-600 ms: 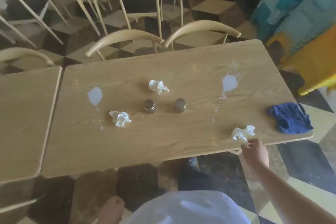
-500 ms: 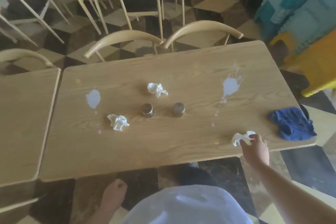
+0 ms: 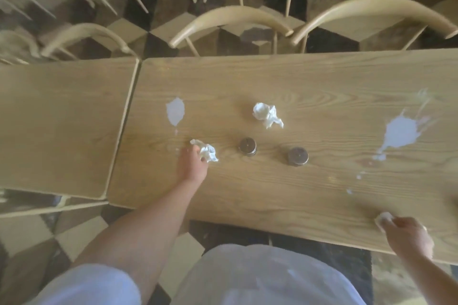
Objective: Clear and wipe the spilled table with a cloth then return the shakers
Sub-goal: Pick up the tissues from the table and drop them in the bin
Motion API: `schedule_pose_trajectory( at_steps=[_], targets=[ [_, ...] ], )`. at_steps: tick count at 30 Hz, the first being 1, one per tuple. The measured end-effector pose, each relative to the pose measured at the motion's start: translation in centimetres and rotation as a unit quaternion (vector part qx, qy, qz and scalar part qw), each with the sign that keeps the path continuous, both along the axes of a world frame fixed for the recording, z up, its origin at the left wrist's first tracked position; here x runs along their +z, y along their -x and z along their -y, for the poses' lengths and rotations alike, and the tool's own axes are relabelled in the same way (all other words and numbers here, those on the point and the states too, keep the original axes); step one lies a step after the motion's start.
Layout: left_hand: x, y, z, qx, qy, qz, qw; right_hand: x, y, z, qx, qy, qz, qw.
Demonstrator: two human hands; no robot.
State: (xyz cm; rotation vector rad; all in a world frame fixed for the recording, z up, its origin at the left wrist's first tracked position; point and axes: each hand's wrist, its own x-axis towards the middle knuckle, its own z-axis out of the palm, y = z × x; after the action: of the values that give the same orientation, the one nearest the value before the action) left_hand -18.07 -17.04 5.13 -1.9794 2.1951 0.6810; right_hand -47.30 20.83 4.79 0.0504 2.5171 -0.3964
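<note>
Two dark-lidded shakers [image 3: 247, 146] [image 3: 297, 156] stand side by side mid-table on the wooden table [image 3: 272, 193]. My left hand [image 3: 192, 164] reaches to a crumpled white tissue [image 3: 207, 152], its fingers curling at the tissue's left side. At the near right edge my right hand [image 3: 406, 235] grips another crumpled tissue [image 3: 383, 218]. A third tissue [image 3: 267, 114] lies behind the shakers. One white spill [image 3: 175, 110] sits at the left, a larger splash [image 3: 400, 135] at the right. The blue cloth is out of view.
A second wooden table [image 3: 57, 126] butts against the left side. Curved-back chairs [image 3: 233, 20] [image 3: 371, 10] stand along the far edge, more chair legs behind them. Small white drips [image 3: 358, 176] trail toward the near edge.
My right hand has closed round the tissue at the near edge. My left arm came up and reached the left tissue. The view has shifted left and the blue cloth has dropped out of the frame.
</note>
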Motion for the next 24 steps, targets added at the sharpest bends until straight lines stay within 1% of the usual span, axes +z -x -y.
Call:
schedule_pose_trajectory(
  at_steps=[3, 6, 8, 14, 17, 20, 22, 24],
  targets=[
    [-1.6, 0.9, 2.4, -0.016, -0.013, 0.020, 1.000, -0.2, 0.0, 0.7, -0.010, -0.017, -0.005, 1.000],
    [-3.6, 1.5, 3.5, -0.045, -0.034, 0.040, 0.998, -0.6, -0.8, 1.5, -0.058, -0.012, -0.007, 0.998],
    [-4.8, 1.4, 3.4, -0.043, -0.040, 0.037, 0.998, -0.9, -1.1, 1.9, -0.089, -0.015, -0.012, 0.996],
    [-4.4, 3.0, 2.5, -0.075, -0.016, -0.057, 0.995, -2.2, -1.0, 2.8, -0.159, -0.041, -0.024, 0.986],
    [-3.3, 6.0, 4.3, -0.121, 0.032, -0.083, 0.989, -3.4, -0.7, 2.4, -0.171, -0.065, -0.010, 0.983],
    [-1.6, 11.0, 6.4, -0.171, 0.072, -0.047, 0.981, -4.1, -0.5, 2.1, -0.181, -0.077, -0.006, 0.980],
    [-1.0, 14.6, 6.9, -0.203, 0.078, -0.026, 0.976, -3.8, -0.6, 2.2, -0.186, -0.075, -0.003, 0.980],
    [-1.2, 17.7, 7.0, -0.236, 0.064, -0.021, 0.969, -3.9, -0.5, 2.1, -0.179, -0.058, -0.012, 0.982]
  ],
)
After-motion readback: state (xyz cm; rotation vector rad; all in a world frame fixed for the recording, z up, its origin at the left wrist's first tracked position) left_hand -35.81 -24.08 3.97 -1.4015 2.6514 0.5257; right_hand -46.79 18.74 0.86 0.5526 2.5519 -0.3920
